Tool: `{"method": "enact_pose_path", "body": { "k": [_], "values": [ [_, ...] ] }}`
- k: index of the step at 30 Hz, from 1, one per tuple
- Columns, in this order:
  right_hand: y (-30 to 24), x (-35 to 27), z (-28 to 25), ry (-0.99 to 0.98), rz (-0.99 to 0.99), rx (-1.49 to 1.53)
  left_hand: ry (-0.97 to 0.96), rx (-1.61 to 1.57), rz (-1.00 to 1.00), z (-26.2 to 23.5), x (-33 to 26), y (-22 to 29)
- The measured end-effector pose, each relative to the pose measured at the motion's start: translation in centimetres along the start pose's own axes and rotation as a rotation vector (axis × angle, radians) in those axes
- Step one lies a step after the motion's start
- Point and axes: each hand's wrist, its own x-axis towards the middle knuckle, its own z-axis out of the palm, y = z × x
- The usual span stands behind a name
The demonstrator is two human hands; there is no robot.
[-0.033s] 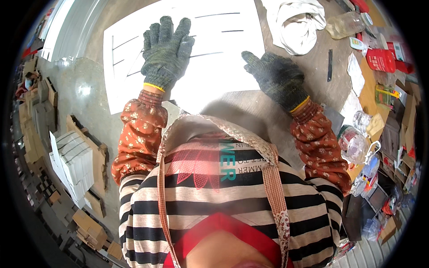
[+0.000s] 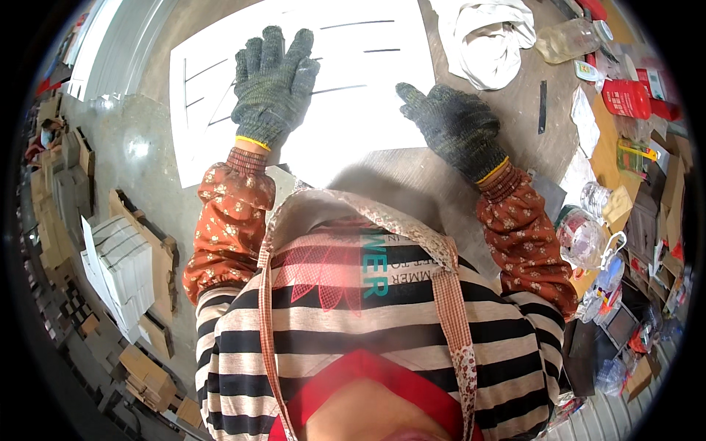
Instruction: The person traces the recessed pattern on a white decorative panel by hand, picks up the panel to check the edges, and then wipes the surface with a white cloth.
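A large white board (image 2: 353, 110) with thin black strips or slots lies on the table before me, glaring with light. My left hand (image 2: 272, 88), in a dark green knit glove, rests flat on its left part, open with fingers spread. At the board's right edge is my right hand (image 2: 456, 128), gloved alike. Its thumb points left over the board while its other fingers curl under. What those fingers hold, if anything, is hidden beneath the hand.
A crumpled white cloth (image 2: 489, 40) lies at the table's far right, near a clear bottle (image 2: 573, 40). A black strip (image 2: 543, 107) is nearer. Red containers (image 2: 626, 98) and plastic items crowd the right side. Stacked white panels (image 2: 125, 264) stand on the floor at left.
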Motion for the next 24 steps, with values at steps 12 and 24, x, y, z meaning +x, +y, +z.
{"method": "enact_pose_path", "body": {
  "k": [12,24],
  "values": [
    [-0.1,-1.1,-1.6,-0.005,0.037,0.135,-0.053,0.013,-0.01,-0.3,0.1,0.0],
    [0.2,-0.3,-2.0,-0.084,0.038,0.116,-0.053,-0.002,-0.022,-0.2,0.0,0.1]
  ]
}}
